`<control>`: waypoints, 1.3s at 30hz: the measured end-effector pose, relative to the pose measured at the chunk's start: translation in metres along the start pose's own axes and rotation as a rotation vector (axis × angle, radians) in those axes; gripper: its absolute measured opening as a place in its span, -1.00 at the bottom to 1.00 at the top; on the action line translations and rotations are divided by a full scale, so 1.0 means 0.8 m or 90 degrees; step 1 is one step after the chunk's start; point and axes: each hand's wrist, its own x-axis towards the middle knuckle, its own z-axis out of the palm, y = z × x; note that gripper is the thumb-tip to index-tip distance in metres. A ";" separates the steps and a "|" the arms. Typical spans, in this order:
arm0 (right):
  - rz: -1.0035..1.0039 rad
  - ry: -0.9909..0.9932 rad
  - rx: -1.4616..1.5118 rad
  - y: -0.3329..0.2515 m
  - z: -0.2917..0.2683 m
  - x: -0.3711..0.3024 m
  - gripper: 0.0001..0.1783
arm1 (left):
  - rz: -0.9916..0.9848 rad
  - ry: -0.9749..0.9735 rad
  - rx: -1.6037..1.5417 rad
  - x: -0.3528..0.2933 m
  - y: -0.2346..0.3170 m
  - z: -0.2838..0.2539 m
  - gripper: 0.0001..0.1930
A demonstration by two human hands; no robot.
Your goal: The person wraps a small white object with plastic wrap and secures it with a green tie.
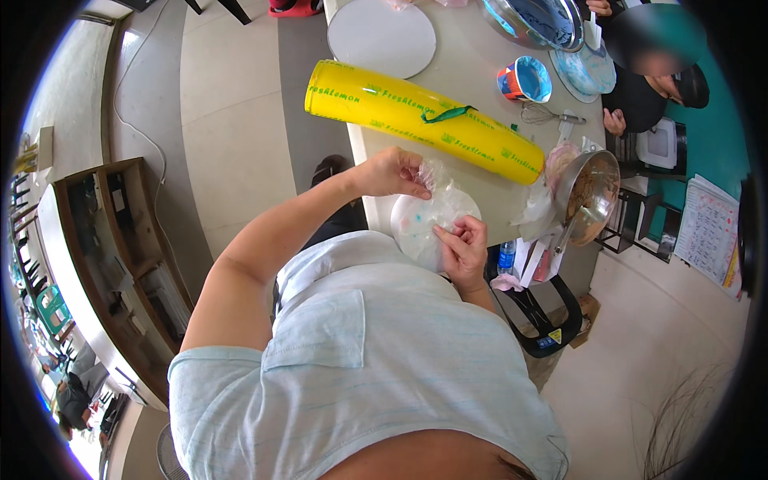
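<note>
My left hand (398, 172) pinches the gathered edge of a thin clear plastic piece (438, 200), perhaps a bag or film. Lower and to the right, my right hand (466, 246) has its thumb and fingers closed on the same plastic. Beneath the plastic, a white round piece (406, 228) with small blue and red specks sits at the table's near edge, against my shirt. Whether it is a board or a tub I cannot tell. Just beyond my hands lies a long yellow roll (424, 120) with green print and a green ribbon on it.
On the white table (472, 72) are a round white board (382, 36), a steel bowl of blue cream (544, 20), a paper cup (525, 80), a whisk (544, 114) and a steel bowl with brown residue (588, 188). Another person works at the right beside a blue-iced cake (586, 72).
</note>
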 end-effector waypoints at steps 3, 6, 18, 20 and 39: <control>0.004 0.007 0.002 0.001 0.001 -0.002 -0.53 | 0.167 0.190 0.216 -0.011 0.010 0.031 -0.80; 0.014 0.012 0.008 0.001 0.003 -0.004 -0.51 | 0.255 0.265 0.309 -0.025 0.019 0.055 -0.77; 0.019 0.033 0.014 0.003 0.003 -0.003 -0.57 | 0.555 0.194 0.637 -0.047 0.022 0.070 -0.68; 0.004 0.035 0.035 0.006 0.004 -0.005 -0.65 | 0.564 0.179 0.651 -0.048 0.023 0.075 -0.61; 0.033 0.030 0.086 0.009 0.003 -0.008 -0.78 | 0.489 0.079 0.574 -0.047 0.033 0.095 -0.66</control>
